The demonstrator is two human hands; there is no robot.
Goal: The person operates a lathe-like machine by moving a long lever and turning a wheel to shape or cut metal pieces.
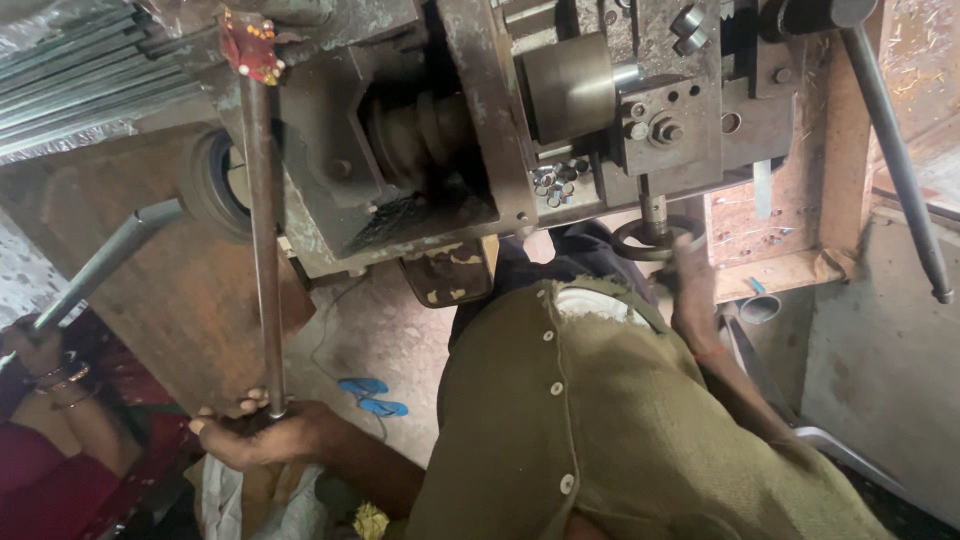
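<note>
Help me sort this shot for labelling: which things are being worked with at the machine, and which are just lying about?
In use:
- long metal rod, its lower end held in the left hand
- small handwheel, under the right hand
- the machine itself

Lying about:
- small metal rings on the machine
- blue sandals on the floor
- grey lever at right, untouched

Blue sandals (373, 396) lie on the floor; small metal rings (556, 181) sit on the machine ledge.

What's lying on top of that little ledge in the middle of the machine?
A loose heap of small metal rings lies on the machine's ledge, below a smooth steel cylinder. Whether more rings sit further back under the cylinder cannot be seen.
</note>
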